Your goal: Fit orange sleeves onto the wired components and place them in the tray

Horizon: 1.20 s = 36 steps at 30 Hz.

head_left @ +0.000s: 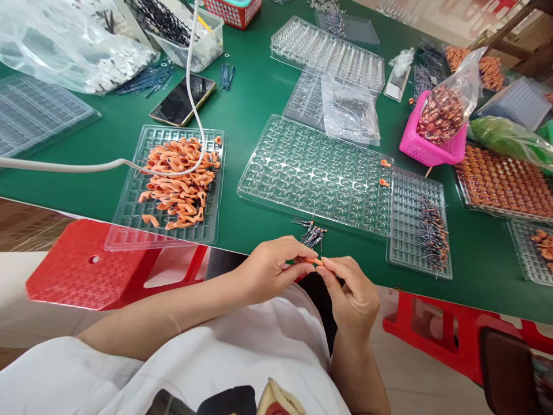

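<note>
1. At the near edge of the green worktop [259, 109], the left hand [270, 268] and right hand [349, 294] meet, each grip pressed together, pinching a small orange piece [314, 261] between fingertips.
2. Just beyond the hands, a small bunch of dark pins [311, 233] lies loose on the worktop.
3. Left of them, a clear tray [129, 222] holds a heap of orange pieces [179, 181]; a white cable [86, 167] crosses over it.
4. Straight ahead, a large clear moulded tray [311, 173] has two orange pieces [383, 173] at its right edge.
5. Beside it, a narrower tray [404, 242] carries more dark pins [432, 233].
6. Farther right, a pink basket [425, 150] holds a bag of round brown parts [440, 112].
</note>
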Tool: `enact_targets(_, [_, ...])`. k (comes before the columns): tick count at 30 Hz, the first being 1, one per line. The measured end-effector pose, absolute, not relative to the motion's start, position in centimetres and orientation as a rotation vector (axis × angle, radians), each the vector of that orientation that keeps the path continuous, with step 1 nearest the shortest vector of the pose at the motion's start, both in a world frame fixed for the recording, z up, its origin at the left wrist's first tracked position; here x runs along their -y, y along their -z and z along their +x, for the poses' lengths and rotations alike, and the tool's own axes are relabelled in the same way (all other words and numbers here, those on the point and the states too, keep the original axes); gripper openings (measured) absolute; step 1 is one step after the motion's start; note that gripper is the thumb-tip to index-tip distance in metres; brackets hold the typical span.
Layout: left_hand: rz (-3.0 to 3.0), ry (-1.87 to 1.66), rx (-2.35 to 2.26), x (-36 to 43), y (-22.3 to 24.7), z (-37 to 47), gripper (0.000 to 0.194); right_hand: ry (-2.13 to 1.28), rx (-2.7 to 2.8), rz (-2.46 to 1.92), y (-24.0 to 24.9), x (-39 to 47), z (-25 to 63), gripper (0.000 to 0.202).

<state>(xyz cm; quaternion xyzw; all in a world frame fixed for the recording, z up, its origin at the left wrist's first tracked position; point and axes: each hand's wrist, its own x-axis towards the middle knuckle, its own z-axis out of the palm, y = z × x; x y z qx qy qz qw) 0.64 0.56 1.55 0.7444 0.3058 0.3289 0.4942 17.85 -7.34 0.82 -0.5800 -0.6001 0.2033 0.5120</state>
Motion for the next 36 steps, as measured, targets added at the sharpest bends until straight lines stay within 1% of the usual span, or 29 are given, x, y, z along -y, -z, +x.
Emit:
enact_targets(3, [1.796,-0.778,-0.747,-0.5,-1.6,0.7,0.013,-0.502,1.456,-1.383,-0.9,7.3,17.9,0.032])
enact_targets(5, [1.775,-0.757,-0.752,-0.5,-1.7,0.7,0.014,-0.519,1.457,-1.403,-0.9,7.4,17.9,0.03])
enact_targets(8, [1.711,-0.703,-0.77,-0.3,-1.8,0.6,0.017,-0.572,1.417,-1.456,-0.9,7.5,17.9,0.021])
enact_targets(12, [1.663,-0.687,-0.835,-0.2,-1.9,0.4,0.028,-0.638,1.291,-1.544,-1.0,7.6,17.9,0.007])
enact_targets(14, [1.682,-0.693,-0.867,-0.2,-2.0,0.3,0.026,-0.645,1.242,-1.584,-1.0,7.5,17.9,0.005])
enact_targets(21, [1.942,-0.78,-0.864,-0.3,-1.9,0.4,0.01,-0.636,1.253,-1.618,-0.9,7.5,17.7,0.005])
enact_targets(24, [2.059,-0.82,-0.829,-0.4,-1.6,0.5,0.012,-0.646,1.253,-1.613,-0.9,7.6,17.7,0.005])
enact_targets(27, [2.1,-0.788,-0.809,-0.5,-1.9,0.5,0.016,-0.711,1.233,-1.601,-0.9,7.6,17.8,0.006])
enact_targets(30, [1.995,-0.692,-0.828,-0.6,-2.5,0.4,0.017,-0.816,1.184,-1.602,-0.8,7.6,17.9,0.01])
enact_targets(36, [1.54,-0.438,-0.822,-0.9,-3.4,0.1,0.017,-0.929,1.058,-1.585,-0.7,7.5,18.0,0.012])
